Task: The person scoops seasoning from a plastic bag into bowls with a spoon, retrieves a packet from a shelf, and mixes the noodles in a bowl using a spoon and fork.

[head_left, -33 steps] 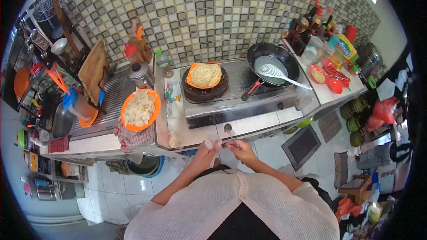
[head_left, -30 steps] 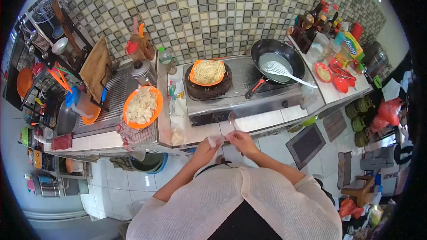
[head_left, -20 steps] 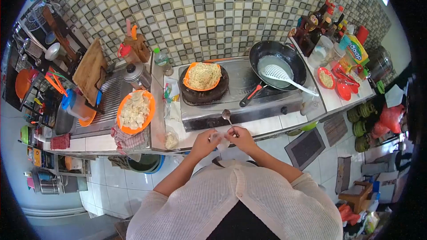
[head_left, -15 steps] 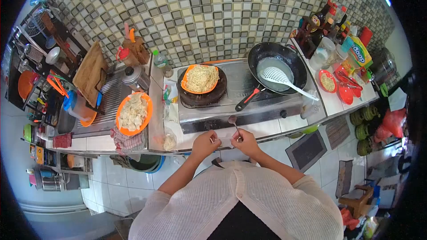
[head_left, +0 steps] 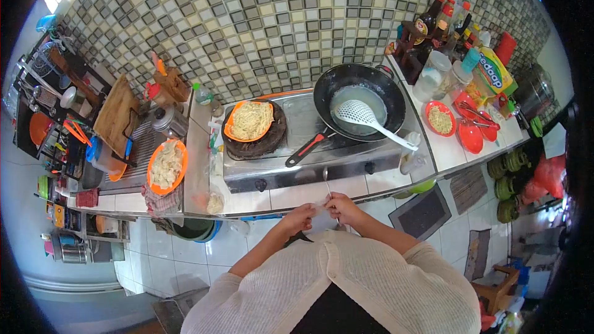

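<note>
At the counter's front edge, my left hand is closed, pinching one side of a small translucent plastic bag. My right hand sits beside it, its fingers closed round the handle of a small metal spoon and close to the bag. The spoon points up toward the stove, and what the bag contains is too small to make out. Beyond my hands a black wok rests on the stove with whitish liquid in it. A white slotted skimmer lies across the wok.
Noodles fill an orange plate on the left burner. Pale pieces lie on another orange plate near the sink. On the right are red bowls, jars, sauce bottles and a yellow-green packet. The wok's handle juts toward me.
My view has shifted, so the stove and wok appear further left. Both hands have drawn back from the stove toward my body, keeping the plastic bag and spoon between them.
</note>
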The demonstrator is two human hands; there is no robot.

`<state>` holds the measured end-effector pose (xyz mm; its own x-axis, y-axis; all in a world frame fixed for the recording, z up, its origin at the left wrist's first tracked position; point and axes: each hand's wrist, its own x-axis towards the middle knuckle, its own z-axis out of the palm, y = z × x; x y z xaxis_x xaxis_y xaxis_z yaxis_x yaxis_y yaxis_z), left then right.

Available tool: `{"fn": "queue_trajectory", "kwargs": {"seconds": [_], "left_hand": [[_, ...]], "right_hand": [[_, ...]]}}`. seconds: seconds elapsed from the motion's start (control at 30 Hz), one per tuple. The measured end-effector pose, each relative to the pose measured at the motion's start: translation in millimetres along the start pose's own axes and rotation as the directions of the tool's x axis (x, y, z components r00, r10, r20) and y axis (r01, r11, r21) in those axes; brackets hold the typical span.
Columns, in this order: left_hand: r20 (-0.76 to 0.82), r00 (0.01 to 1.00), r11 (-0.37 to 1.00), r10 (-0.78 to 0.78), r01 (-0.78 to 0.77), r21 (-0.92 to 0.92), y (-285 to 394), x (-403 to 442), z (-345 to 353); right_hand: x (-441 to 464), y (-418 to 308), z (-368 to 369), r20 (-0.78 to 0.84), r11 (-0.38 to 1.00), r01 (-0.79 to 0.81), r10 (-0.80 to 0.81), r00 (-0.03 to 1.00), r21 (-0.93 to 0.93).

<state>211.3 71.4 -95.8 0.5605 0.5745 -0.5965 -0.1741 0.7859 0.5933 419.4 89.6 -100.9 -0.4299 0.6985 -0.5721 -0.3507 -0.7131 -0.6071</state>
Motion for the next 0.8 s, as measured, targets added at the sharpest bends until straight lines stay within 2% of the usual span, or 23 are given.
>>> {"fn": "queue_trajectory", "kwargs": {"seconds": [0.03,0.1,0.13,0.2,0.23,0.3,0.33,0.37,0.4,0.43,0.47,0.5,0.53,0.6,0.63,0.7,0.73,0.8], "left_hand": [[-0.004,1.0,1.0,0.003,-0.003,-0.002,6.7,-3.7,10.2],[-0.089,0.991,0.995,-0.098,0.097,-0.007,19.0,-10.3,28.7],[-0.091,0.991,0.995,-0.095,0.094,-0.01,19.5,-9.1,37.8],[-0.163,0.975,0.975,-0.149,0.117,-0.188,19.6,-2.8,53.5],[-0.161,0.976,0.975,-0.147,0.116,-0.187,11.2,9.2,47.3],[0.02,0.966,0.886,-0.259,0.246,-0.393,0.5,30.9,37.4],[0.021,0.966,0.888,-0.259,0.246,-0.388,-1.8,35.8,40.8],[0.075,0.971,0.876,-0.225,0.236,-0.421,-5.4,40.8,45.4],[0.126,0.974,0.861,-0.189,0.227,-0.455,-5.2,41.9,52.9],[0.126,0.974,0.861,-0.188,0.225,-0.455,-4.6,42.0,59.1],[-0.004,0.995,0.969,-0.101,0.097,-0.225,-4.5,41.4,64.6],[-0.11,0.994,0.999,0.019,-0.016,0.032,-5.4,42.3,66.8],[-0.116,0.993,0.999,0.024,-0.021,0.026,-5.1,43.1,67.9],[-0.313,0.941,0.908,0.127,0.017,0.419,-7.1,46.7,63.3],[-0.323,0.938,0.911,0.129,0.017,0.412,-12.2,51.0,58.8],[-0.284,0.937,0.876,0.205,-0.045,0.481,-25.7,57.3,52.5],[-0.299,0.932,0.881,0.206,-0.045,0.47,-16.4,46.4,63.6],[-0.417,0.907,0.962,0.052,0.067,0.264,6.8,22.2,88.8]], "right_hand": [[-4.7,-4.1,-8.7,0.004,1.0,-0.003,0.003,1.0,-0.003],[-15.9,-11.7,-21.2,0.147,0.96,-0.246,0.226,0.963,0.132],[-21.0,-18.4,-25.6,0.15,0.96,-0.248,0.228,0.962,0.129],[-30.2,-34.0,-33.8,0.196,0.936,-0.309,0.275,0.941,0.169],[-34.2,-37.9,-39.2,0.195,0.937,-0.306,0.273,0.942,0.168],[-40.5,-45.9,-48.6,0.158,0.979,-0.185,0.197,0.968,-0.088],[-42.4,-48.8,-51.6,0.157,0.98,-0.18,0.191,0.969,-0.087],[-43.7,-50.9,-53.4,0.088,0.94,-0.111,0.147,0.985,-0.324],[-43.8,-51.6,-55.5,0.032,0.837,-0.056,0.088,0.996,-0.545],[-41.0,-50.6,-57.8,0.033,0.836,-0.056,0.088,0.996,-0.546],[-36.3,-48.5,-59.5,0.025,0.799,-0.037,0.065,0.998,-0.601],[-34.1,-47.5,-59.7,0.02,0.756,-0.02,0.044,0.999,-0.654],[-33.3,-46.0,-60.2,0.026,0.752,-0.02,0.05,0.998,-0.659],[-31.5,-43.2,-59.0,0.06,0.865,0.015,0.017,0.998,-0.501],[-30.9,-43.0,-58.5,0.068,0.863,0.012,0.026,0.997,-0.505],[-31.2,-41.9,-59.6,0.091,0.986,-0.084,0.098,0.991,-0.145],[-29.4,-42.7,-59.9,0.101,0.983,-0.096,0.113,0.988,-0.154],[-24.0,-45.9,-60.3,0.142,0.981,-0.188,0.194,0.971,-0.051]]}}
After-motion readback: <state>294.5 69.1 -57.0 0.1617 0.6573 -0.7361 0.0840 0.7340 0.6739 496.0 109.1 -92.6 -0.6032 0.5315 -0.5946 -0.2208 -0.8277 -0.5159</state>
